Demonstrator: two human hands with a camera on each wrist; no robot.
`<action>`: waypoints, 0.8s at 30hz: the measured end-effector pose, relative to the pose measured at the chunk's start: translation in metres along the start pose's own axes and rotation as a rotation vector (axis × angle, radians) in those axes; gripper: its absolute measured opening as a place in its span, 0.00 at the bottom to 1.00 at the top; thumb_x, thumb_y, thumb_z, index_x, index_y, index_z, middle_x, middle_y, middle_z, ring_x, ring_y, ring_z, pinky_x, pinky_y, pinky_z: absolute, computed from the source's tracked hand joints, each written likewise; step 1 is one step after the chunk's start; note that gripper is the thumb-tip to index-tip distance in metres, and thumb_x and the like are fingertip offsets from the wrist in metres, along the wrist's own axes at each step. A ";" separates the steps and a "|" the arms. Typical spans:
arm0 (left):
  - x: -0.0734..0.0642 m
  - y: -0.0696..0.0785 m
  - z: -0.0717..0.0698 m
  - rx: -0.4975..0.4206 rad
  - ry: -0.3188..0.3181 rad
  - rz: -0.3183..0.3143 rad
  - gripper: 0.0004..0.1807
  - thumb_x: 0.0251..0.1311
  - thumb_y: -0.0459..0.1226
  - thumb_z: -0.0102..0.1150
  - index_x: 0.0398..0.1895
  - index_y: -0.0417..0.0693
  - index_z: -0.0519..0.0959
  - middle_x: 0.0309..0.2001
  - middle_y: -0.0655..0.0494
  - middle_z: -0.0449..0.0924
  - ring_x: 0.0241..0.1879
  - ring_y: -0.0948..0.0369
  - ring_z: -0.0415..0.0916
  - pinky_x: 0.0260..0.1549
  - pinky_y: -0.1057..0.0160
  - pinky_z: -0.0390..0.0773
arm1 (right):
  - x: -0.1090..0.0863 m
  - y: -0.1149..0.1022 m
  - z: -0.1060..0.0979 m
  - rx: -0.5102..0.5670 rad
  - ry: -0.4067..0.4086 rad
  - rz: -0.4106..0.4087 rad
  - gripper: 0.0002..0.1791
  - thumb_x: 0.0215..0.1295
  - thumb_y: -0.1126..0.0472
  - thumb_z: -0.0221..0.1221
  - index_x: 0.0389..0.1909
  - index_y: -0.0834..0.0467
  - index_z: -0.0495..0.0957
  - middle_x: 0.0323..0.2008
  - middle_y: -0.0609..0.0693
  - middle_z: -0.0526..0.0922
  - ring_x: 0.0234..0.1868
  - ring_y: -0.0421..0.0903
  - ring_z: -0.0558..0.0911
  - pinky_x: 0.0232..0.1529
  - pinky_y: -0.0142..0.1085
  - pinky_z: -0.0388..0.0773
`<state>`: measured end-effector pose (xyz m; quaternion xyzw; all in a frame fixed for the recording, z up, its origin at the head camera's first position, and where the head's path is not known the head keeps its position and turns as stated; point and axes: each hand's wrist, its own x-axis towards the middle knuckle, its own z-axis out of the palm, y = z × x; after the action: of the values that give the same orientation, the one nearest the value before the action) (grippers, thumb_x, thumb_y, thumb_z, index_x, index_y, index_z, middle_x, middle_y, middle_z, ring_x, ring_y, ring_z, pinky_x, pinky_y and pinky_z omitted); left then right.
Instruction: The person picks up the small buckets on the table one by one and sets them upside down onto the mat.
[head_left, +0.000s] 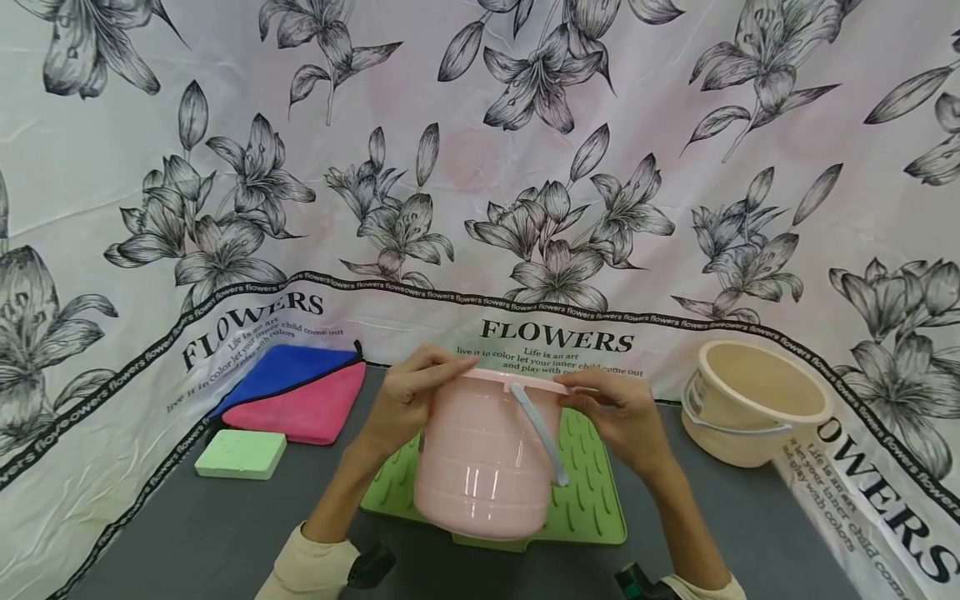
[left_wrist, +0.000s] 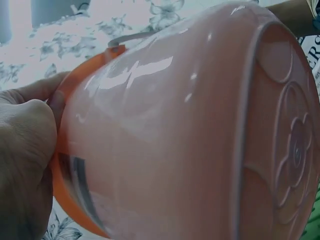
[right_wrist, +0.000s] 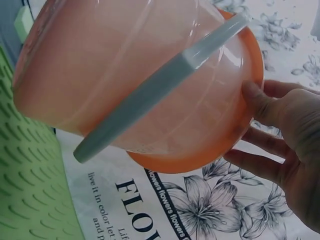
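Observation:
A pink plastic bucket (head_left: 483,458) is held by its rim between both hands, tilted with its base toward me above a green ridged mat (head_left: 581,492). My left hand (head_left: 415,392) grips the rim on the left, thumb over the edge. On the right side of the rim, my right hand (head_left: 618,412) pinches the edge between thumb and fingers. The grey-blue handle (right_wrist: 140,95) hangs down the bucket's right side. The flower-embossed base (left_wrist: 295,150) shows in the left wrist view. Inside the bucket is hidden.
At the right stands a beige bucket (head_left: 723,425) with its handle down. To the left lie a folded blue-and-pink cloth (head_left: 307,400) and a light green sponge-like block (head_left: 242,455) on the dark table (head_left: 187,533). Behind rises a flower-printed sheet (head_left: 480,167).

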<state>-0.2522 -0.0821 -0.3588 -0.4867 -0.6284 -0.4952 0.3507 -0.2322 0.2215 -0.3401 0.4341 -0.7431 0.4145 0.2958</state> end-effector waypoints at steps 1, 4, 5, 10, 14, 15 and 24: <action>0.000 0.000 0.001 0.008 0.007 -0.003 0.30 0.64 0.13 0.52 0.61 0.47 0.86 0.43 0.44 0.83 0.43 0.59 0.75 0.28 0.70 0.78 | 0.000 -0.001 0.001 -0.014 -0.008 -0.007 0.24 0.49 0.88 0.67 0.48 0.68 0.86 0.41 0.64 0.90 0.46 0.28 0.88 0.46 0.26 0.87; 0.002 0.002 0.003 0.038 0.023 -0.013 0.27 0.64 0.13 0.54 0.57 0.43 0.87 0.41 0.45 0.84 0.41 0.59 0.76 0.27 0.71 0.77 | 0.003 -0.007 0.004 -0.048 -0.036 -0.049 0.25 0.50 0.86 0.68 0.50 0.67 0.85 0.44 0.63 0.89 0.47 0.33 0.89 0.49 0.27 0.87; 0.002 0.002 0.003 0.045 0.024 -0.018 0.26 0.64 0.14 0.54 0.56 0.42 0.88 0.41 0.45 0.85 0.41 0.59 0.76 0.27 0.71 0.77 | 0.005 -0.009 0.005 -0.059 -0.045 -0.072 0.24 0.52 0.84 0.69 0.51 0.67 0.86 0.45 0.63 0.90 0.47 0.35 0.90 0.50 0.26 0.86; 0.002 0.003 0.005 0.086 0.031 -0.040 0.22 0.62 0.14 0.57 0.52 0.39 0.88 0.40 0.45 0.87 0.39 0.60 0.78 0.28 0.71 0.77 | 0.016 -0.016 0.010 -0.104 -0.057 -0.166 0.13 0.71 0.66 0.64 0.52 0.65 0.86 0.43 0.59 0.91 0.41 0.46 0.91 0.44 0.22 0.84; 0.005 0.004 0.002 0.142 0.031 -0.052 0.19 0.64 0.16 0.59 0.51 0.39 0.89 0.38 0.46 0.88 0.37 0.59 0.80 0.28 0.74 0.78 | 0.022 -0.018 0.010 -0.115 -0.037 -0.179 0.11 0.71 0.69 0.63 0.51 0.67 0.86 0.40 0.60 0.92 0.33 0.47 0.89 0.31 0.20 0.78; 0.006 0.004 0.002 0.159 0.028 -0.052 0.19 0.64 0.17 0.59 0.51 0.40 0.89 0.38 0.47 0.88 0.36 0.59 0.82 0.29 0.74 0.79 | 0.023 -0.017 0.009 -0.111 -0.032 -0.170 0.12 0.69 0.72 0.64 0.51 0.67 0.87 0.40 0.61 0.91 0.29 0.44 0.86 0.28 0.20 0.75; 0.010 0.005 -0.006 0.098 -0.041 -0.214 0.15 0.67 0.26 0.64 0.55 0.40 0.87 0.46 0.45 0.92 0.29 0.64 0.79 0.23 0.74 0.73 | 0.028 -0.001 0.011 -0.098 -0.022 -0.085 0.19 0.56 0.85 0.65 0.47 0.67 0.88 0.37 0.61 0.92 0.24 0.35 0.82 0.24 0.20 0.72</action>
<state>-0.2501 -0.0851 -0.3463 -0.4092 -0.7071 -0.4885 0.3065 -0.2447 0.2007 -0.3224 0.4550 -0.7465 0.3599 0.3260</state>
